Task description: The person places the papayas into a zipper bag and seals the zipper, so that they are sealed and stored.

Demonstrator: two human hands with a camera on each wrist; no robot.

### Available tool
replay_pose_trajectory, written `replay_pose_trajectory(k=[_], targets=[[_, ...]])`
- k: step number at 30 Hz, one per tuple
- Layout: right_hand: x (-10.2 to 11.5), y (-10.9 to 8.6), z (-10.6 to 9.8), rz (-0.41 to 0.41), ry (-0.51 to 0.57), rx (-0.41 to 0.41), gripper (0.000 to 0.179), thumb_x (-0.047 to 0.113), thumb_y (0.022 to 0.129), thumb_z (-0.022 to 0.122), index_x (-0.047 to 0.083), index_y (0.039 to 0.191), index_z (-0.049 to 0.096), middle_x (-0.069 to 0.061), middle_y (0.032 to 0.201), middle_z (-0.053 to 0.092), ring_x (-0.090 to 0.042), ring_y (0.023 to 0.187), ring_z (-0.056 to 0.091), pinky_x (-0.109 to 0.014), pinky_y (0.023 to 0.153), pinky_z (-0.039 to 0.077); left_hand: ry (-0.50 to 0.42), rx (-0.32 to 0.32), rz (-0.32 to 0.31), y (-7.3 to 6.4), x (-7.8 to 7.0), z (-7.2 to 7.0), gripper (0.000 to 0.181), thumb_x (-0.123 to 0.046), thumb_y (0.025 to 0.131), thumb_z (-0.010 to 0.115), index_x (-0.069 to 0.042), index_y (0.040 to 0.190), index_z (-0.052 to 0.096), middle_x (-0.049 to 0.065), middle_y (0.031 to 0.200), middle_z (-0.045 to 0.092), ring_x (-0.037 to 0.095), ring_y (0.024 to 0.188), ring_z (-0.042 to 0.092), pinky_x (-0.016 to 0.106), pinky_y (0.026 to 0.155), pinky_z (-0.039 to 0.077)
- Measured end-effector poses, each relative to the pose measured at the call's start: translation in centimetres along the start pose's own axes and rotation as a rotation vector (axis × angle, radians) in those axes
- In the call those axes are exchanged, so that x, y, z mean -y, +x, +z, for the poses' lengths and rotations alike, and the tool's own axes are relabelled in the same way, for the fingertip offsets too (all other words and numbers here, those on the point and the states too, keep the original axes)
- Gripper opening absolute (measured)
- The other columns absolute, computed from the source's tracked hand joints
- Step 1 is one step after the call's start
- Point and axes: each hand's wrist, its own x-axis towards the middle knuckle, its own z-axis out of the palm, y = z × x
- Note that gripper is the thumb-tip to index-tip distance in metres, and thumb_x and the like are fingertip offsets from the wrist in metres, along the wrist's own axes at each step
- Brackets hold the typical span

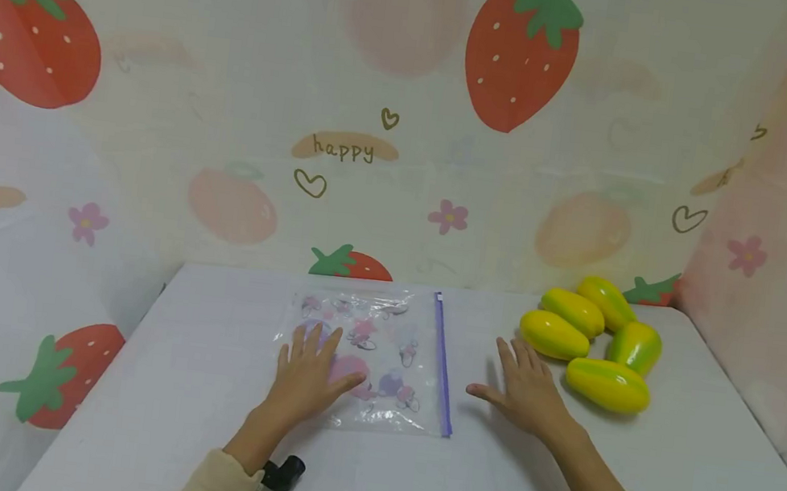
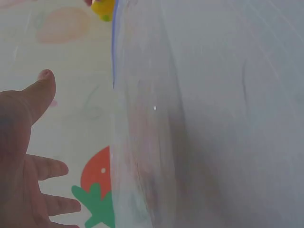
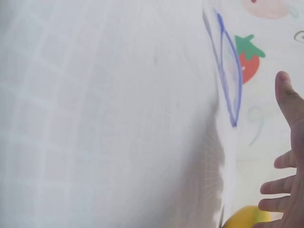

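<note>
One white table [image 1: 121,401] before you, bearing one clear printed bag [image 1: 388,354], flat at the middle. Item: your left hand [image 1: 305,377] over the bag's left part, fingers spread apart; your right hand [image 1: 528,394] just right of the bag, fingers also apart. Five yellow-green fruits [image 1: 633,347], grouped far right, near that hand.

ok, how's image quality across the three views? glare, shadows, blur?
Head: muted light, mostly sharp, small glare streaks on the clear bag and highlights on the glossy yellow-green fruits; left wrist: hazy, bag print washed out, one tiny bright glint on it; right wrist: broad soft grey shadow on the white tabletop, low contrast.
</note>
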Motion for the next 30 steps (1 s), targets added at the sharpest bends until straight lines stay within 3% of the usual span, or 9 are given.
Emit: replay_pose_trajectory(k=[8,18,30], targets=[[-0.4,0.5,0.1,-0.054,0.031,0.01,0.094,0.059,0.085,0.062,-0.003,0.148,0.032,-0.03,0.151,0.033,-0.049,0.141,0.028,-0.063,0.114,0.024,-0.046,0.062,-0.017,0.4,-0.6,0.3,0.086,-0.058,0.088,0.059,-0.01,0.153,0.03,0.026,0.158,0.024,0.049,0.147,0.012,0.069,0.114,0.014],[-0.9,0.9,1.2,-0.115,0.036,0.04,0.087,0.055,0.088,0.062,-0.003,0.147,0.035,-0.029,0.148,0.038,-0.047,0.138,0.034,-0.061,0.112,0.029,-0.144,0.077,-0.031,1.3,0.0,1.5,0.081,-0.055,0.09,0.06,-0.008,0.151,0.034,0.024,0.155,0.033,0.047,0.146,0.021,0.067,0.114,0.021],[0.0,2.2,0.6,-0.13,0.072,0.091,0.084,0.052,0.089,0.063,0.0,0.148,0.035,-0.027,0.15,0.037,-0.046,0.139,0.034,-0.06,0.112,0.029,-0.254,0.003,-0.043,3.2,-0.6,1.5,0.07,-0.046,0.093,0.058,-0.007,0.148,0.039,0.022,0.151,0.041,0.041,0.142,0.033,0.059,0.114,0.028]])
